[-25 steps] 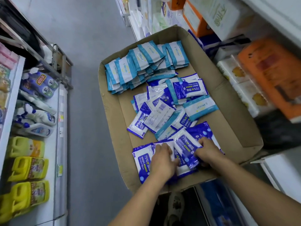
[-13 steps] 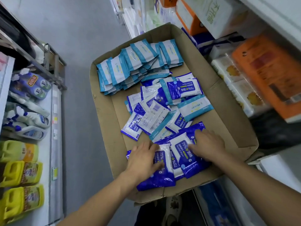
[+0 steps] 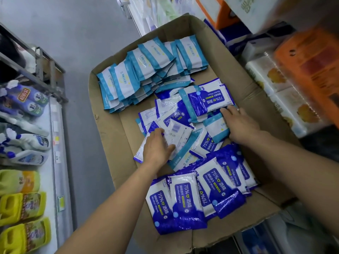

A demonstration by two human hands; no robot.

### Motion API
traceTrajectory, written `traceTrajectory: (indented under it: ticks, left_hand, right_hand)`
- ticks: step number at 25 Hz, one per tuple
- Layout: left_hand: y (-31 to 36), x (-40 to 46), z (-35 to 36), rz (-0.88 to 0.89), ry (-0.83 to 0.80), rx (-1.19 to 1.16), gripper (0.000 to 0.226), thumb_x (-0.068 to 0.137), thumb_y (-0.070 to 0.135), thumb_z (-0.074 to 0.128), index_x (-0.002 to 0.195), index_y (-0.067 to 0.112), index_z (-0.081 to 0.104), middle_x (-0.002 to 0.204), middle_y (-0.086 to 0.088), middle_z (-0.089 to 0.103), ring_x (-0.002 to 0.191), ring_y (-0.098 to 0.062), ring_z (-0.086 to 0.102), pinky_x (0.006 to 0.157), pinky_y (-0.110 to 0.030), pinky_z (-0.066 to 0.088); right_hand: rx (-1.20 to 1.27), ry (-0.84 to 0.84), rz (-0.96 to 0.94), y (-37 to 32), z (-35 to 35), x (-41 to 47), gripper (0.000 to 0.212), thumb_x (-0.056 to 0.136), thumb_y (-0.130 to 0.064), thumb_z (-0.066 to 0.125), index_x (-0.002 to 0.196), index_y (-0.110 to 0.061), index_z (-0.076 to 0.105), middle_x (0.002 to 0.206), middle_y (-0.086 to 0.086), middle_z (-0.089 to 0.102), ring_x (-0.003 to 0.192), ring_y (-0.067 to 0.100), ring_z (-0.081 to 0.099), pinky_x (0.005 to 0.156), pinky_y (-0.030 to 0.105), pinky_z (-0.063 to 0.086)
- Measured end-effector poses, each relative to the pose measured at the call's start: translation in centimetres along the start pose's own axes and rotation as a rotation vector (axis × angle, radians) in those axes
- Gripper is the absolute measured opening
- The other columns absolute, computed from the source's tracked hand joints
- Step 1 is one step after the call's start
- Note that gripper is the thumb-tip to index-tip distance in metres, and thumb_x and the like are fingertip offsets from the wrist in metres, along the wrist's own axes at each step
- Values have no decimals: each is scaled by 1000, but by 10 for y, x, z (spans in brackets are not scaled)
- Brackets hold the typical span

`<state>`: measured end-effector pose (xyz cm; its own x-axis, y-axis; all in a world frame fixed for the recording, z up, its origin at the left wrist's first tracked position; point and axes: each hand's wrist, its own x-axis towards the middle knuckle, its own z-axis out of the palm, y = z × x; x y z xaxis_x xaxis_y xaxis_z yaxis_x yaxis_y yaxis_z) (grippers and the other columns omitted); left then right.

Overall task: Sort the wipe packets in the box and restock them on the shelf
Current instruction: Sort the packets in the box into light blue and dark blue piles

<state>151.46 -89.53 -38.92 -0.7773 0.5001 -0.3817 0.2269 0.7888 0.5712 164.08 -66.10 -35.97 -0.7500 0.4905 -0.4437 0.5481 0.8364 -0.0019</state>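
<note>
Hands on mixed packets mid-box; bare cardboard along left wall.

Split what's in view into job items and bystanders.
Job: cardboard box; light-blue packets; dark-blue alcohol wipe packets; mixed pile; left hand; right hand.
Bystanders: yellow jugs; spray bottles; orange package.

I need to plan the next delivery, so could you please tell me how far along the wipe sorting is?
Partly done. The light-blue packets lie stacked at the far end of the box, and the dark-blue packets lie in a row at the near end. In hand: the left hand and right hand rest on the mixed pile in the middle. Left: sorting that pile, then all the restocking.
</note>
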Motion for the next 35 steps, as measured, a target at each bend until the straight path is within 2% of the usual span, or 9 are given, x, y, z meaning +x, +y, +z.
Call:
traceTrajectory:
  ticks: [5,8,15,19,23,25,28,33,35]
  left_hand:
    - [-1,-7,1,60,185,54,38,82,25,71,115,18,53,114,-1,56,106,-20,51,84,-38,48]
    - [12,-21,9,111,16,120,24,86,35,66,107,24,58,100,5,63,97,-18,58,76,-35,50]
    - [33,-20,21,-43,-355,285,35,82,35,70,107,13,58,104,-7,63,93,-26,59,70,-31,44]
    - [18,-20,-13,-12,-189,317,23,85,40,64,84,19,54,89,-4,61,84,-25,58,64,-33,44]
    - [23,2,-53,-30,-51,-274,8,95,29,60,95,21,58,90,-2,66,82,-22,64,75,-44,54]
    - [43,21,-68,-52,-35,-492,9,98,27,56,102,20,58,95,-3,68,73,-21,67,62,-39,56]
    - [77,57,-84,-20,-32,-591,18,100,29,51,109,14,55,87,-7,63,51,-17,56,41,-24,43]
    - [128,130,-104,4,15,-641,19,100,18,48,118,12,53,103,-12,64,64,-18,56,51,-29,48]
    - [140,152,-106,-18,-30,-663,22,97,8,48,119,11,50,111,-15,63,78,-26,62,57,-33,53]
  right_hand:
    - [-165,24,67,2,-5,1,85,65,-45,82,131,-18,36,132,10,38,122,26,39,91,39,42]
    - [-127,18,99,3,-4,-8,82,61,-53,82,124,-18,42,128,8,44,118,24,43,87,37,43]
    - [309,59,190,12,7,-24,33,78,-31,75,102,-11,63,104,13,65,96,29,59,67,30,40]
    - [699,207,244,11,-2,-35,18,81,-19,75,95,-9,69,90,8,69,81,23,62,62,29,44]
    - [979,250,240,-15,-34,-20,19,86,-18,70,102,-7,66,92,6,68,76,17,63,63,25,50]
    - [1086,223,255,-30,-50,0,21,91,-23,63,107,-9,60,92,8,68,68,21,65,57,30,52]
    - [1215,195,308,-45,-76,34,21,95,-29,57,107,-13,52,71,6,61,40,15,54,39,26,46]
    - [1419,235,296,-55,-127,97,24,95,-14,56,119,-10,57,87,9,65,54,11,52,45,22,40]
    - [1525,233,300,-57,-141,119,37,94,-6,55,131,-7,52,97,13,65,62,13,59,48,20,46]
